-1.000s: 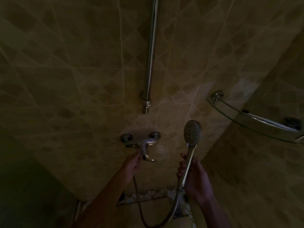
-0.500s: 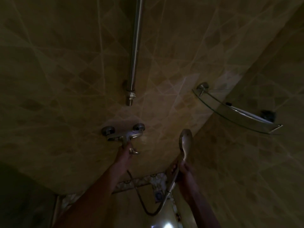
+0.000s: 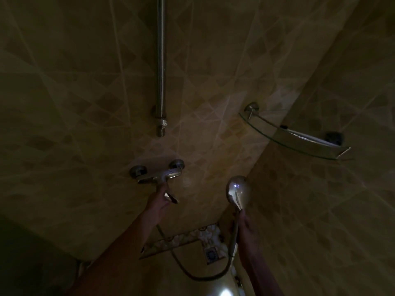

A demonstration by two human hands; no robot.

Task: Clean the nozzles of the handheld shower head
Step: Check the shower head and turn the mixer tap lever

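- My right hand has its fingers wrapped round the handle of the shower head, holding it upright near the corner of the walls.
- My left hand grips the lever under the mixer tap.
- Against a half-second back, the shower head has rolled: its shiny back faces me now, nozzles hidden, where a second ago they showed.
- The hose loops low between my arms.
- The riser rail runs up above the tap; the glass corner shelf sits to the right.
- It's very dim.
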